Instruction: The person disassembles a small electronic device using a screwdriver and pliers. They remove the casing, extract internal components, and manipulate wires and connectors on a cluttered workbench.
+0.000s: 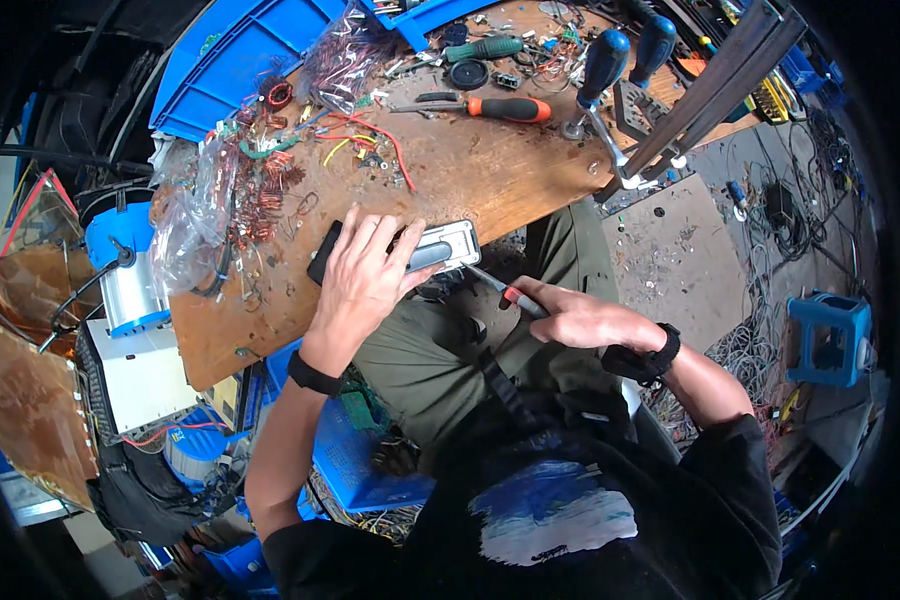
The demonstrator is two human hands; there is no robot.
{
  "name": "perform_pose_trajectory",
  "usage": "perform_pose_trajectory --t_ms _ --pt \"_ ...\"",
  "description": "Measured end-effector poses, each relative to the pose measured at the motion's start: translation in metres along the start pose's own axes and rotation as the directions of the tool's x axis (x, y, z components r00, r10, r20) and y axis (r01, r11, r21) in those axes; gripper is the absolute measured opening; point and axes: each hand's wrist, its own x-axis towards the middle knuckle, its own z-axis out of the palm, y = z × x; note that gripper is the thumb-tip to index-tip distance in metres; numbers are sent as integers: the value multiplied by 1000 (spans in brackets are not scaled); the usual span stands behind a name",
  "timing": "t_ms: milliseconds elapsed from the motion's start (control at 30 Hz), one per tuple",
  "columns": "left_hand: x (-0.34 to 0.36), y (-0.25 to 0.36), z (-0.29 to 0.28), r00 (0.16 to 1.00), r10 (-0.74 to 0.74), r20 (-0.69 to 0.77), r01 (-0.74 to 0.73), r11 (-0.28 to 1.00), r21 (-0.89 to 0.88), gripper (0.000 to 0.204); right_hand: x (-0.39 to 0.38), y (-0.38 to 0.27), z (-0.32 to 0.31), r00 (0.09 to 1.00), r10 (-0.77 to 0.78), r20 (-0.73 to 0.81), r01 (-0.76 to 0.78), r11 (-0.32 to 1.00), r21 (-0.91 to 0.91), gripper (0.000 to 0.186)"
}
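Silver-and-black casing [458,241] sat at the near edge of the wooden bench [530,180], right end about at the rim; couldn't tell how far it overhung. Left hand [365,258] held it down, fingers spread across the top, thumb along the near side. Dark piece [323,255] poked out left of the fingers; couldn't tell if it was part of the casing. Right hand [575,318] was off the bench edge, closed around a slim tool [512,296] with a red band, tip at the casing's near right corner; contact not readable.

Best working room: brown wood beyond and right of the casing, dark crumbs on it. Near side dropped off over green trousers [580,245].

Limits: red wire [400,155] curled in beyond the left hand; orange-and-black screwdriver [510,109] lay farther back, green-handled screwdriver [485,48] behind it. Left side was crowded: copper coils [265,195], clear plastic bag [192,235], blue tray [255,60] at the back. Right side was blocked by blue-handled clamps [604,62] and upright metal bars [715,85] at the bench edge. Blue stool [828,338] stood well apart, far right on the floor.
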Motion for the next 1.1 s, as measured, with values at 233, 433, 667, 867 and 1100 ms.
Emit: perform_pose_trajectory --t_ms 233,433,667,867,1100 --pt "8 -17 15 994 87 62 -92 993 73 55 8 -13 -3 991 133 27 -133 991 19 49" --pt "23 -23 9 968 175 180 -206 964 171 53 19 -2 0 977 198 84 -206 973 105 52" --pt "32 -49 23 889 327 320 -395 902 175 53 17 -9 -9 958 282 61 -286 956 71 34" --pt "42 -62 34 819 431 379 -491 868 74 53 20 -22 -18 985 171 23 -163 965 -205 46" --pt "54 -65 34 784 404 471 -431 901 -54 47 32 9 -15 994 54 -97 -90 903 -420 52"
